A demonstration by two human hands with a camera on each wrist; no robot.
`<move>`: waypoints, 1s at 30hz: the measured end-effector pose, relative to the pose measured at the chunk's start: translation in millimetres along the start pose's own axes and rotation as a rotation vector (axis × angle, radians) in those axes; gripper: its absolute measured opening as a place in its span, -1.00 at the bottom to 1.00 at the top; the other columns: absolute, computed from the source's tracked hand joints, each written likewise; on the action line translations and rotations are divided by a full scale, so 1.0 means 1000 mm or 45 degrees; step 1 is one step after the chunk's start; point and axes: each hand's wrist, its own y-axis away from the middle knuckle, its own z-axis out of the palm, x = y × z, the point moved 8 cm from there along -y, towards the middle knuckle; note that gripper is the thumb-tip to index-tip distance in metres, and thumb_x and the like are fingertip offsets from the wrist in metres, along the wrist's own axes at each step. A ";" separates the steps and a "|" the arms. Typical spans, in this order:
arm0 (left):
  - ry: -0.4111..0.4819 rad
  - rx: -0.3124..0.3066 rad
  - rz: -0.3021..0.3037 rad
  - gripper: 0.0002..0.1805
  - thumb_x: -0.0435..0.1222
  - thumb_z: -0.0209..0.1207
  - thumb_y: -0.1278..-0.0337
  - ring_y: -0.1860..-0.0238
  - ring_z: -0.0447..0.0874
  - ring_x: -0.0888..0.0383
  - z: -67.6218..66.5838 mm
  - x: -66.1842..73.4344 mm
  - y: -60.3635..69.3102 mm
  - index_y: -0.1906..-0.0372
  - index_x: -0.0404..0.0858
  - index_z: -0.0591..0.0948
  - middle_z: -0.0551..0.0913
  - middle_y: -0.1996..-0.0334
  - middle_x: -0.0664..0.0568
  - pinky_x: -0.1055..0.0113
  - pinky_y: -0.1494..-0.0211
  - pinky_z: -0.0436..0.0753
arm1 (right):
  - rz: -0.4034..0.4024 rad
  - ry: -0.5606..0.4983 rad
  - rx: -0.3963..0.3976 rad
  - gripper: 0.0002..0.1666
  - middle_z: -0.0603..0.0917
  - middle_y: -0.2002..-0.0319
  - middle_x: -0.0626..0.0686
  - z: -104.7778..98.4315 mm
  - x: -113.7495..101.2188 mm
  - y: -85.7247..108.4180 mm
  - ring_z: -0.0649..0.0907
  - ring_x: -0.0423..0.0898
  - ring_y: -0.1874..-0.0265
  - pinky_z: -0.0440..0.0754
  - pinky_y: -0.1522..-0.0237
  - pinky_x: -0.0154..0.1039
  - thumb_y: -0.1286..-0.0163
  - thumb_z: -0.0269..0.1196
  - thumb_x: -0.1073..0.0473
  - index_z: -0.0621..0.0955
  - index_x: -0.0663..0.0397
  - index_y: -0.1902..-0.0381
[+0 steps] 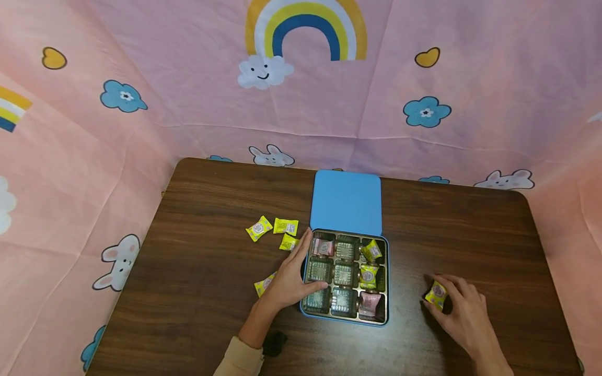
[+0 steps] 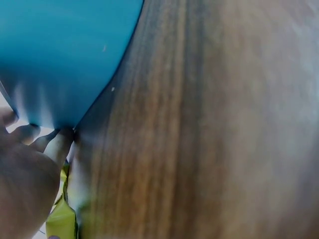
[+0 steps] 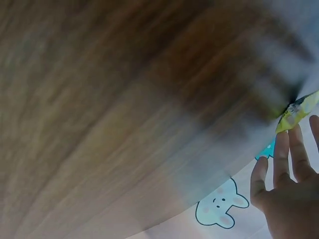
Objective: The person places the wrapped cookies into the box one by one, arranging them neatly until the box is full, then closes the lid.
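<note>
A blue tin with a gold divided tray lies on the table. Pink wrapped candies sit in its top-left and bottom-right compartments. Yellow wrapped candies fill the top-right and middle-right ones. Along the tin's left side rests my left hand, fingers straight, thumb reaching over the tray. To the right of the tin, my right hand pinches a yellow wrapped candy between thumb and fingers, low by the tabletop. The right wrist view shows this candy at the fingertips.
The blue lid lies flat behind the tin. Left of my left hand are loose yellow candies, one partly hidden by that hand. A small dark object sits by the left sleeve. Pink printed cloth hangs behind the wooden table.
</note>
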 end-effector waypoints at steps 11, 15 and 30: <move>-0.006 -0.003 -0.003 0.26 0.02 0.44 -0.05 -0.57 -0.12 -0.03 0.000 0.001 0.000 -0.62 0.09 -0.23 -0.24 -0.61 0.11 -0.28 -0.33 0.32 | -0.023 -0.029 0.010 -0.19 0.58 0.00 0.21 0.004 0.000 0.000 0.54 0.34 0.07 0.33 0.19 0.32 0.24 0.65 0.26 0.63 0.10 -0.09; -0.007 0.001 -0.005 0.26 0.01 0.45 -0.04 -0.57 -0.12 -0.02 0.000 0.000 0.000 -0.62 0.10 -0.23 -0.24 -0.61 0.12 -0.27 -0.33 0.32 | -0.027 -0.022 0.010 -0.18 0.58 0.00 0.20 0.003 0.000 0.000 0.53 0.34 0.07 0.32 0.19 0.32 0.26 0.64 0.24 0.64 0.08 -0.09; 0.002 0.002 -0.020 0.27 -0.03 0.46 -0.03 -0.57 -0.14 0.01 0.000 0.001 -0.001 -0.62 0.08 -0.22 -0.29 -0.60 0.27 -0.28 -0.36 0.28 | -0.048 -0.059 0.053 -0.20 0.55 0.03 0.16 0.004 -0.003 -0.001 0.56 0.27 0.09 0.31 0.19 0.25 0.30 0.63 0.29 0.65 0.09 -0.05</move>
